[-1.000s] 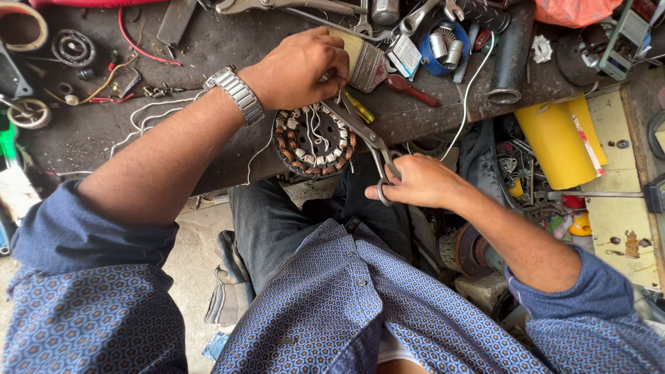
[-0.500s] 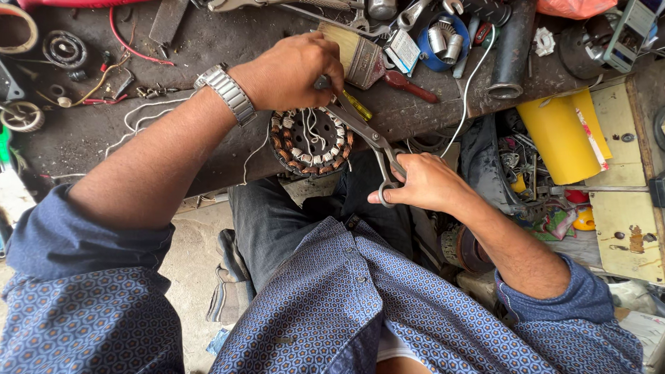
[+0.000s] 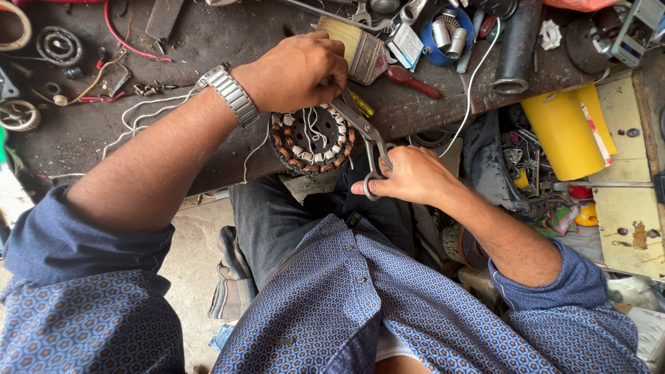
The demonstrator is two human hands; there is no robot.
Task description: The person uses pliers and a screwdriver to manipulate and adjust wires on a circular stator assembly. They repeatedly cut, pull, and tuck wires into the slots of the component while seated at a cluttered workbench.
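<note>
1. Left hand (image 3: 294,69): closed in a fist over the top edge of the round motor stator (image 3: 312,138), pinning it at the front edge of the workbench (image 3: 208,131). What the fingers pinch underneath can't be made out.
2. Stator: ring of copper-wound poles with white insulation, lying flat, half overhanging the bench edge, above the person's lap. Thin white wire strands cross its centre.
3. Right hand (image 3: 409,176): fingers wrapped through and around the loop handles of metal scissors (image 3: 364,135), firm grip.
4. Scissors: blades angle up and left from the handles, tips disappear under the left hand at the stator's upper right rim. Can't tell whether the blades are parted or closed.
5. Wristwatch (image 3: 228,93), metal band, on the left wrist.
6. Just behind the left hand on the bench: paintbrush (image 3: 364,48) with a wide bristle head and red handle, pointing right.
7. Small yellow screwdriver (image 3: 360,104) lies between the brush and the scissors, close to both.
8. White loose wire (image 3: 149,111) trails across the bench left of the watch.
9. Blue round tin (image 3: 450,34) with metal cylinders inside, further back right.
10. Yellow roll (image 3: 564,135) sits off the bench to the right, well apart from both hands.
11. Both sleeves: blue patterned shirt, rolled up past the forearms.
</note>
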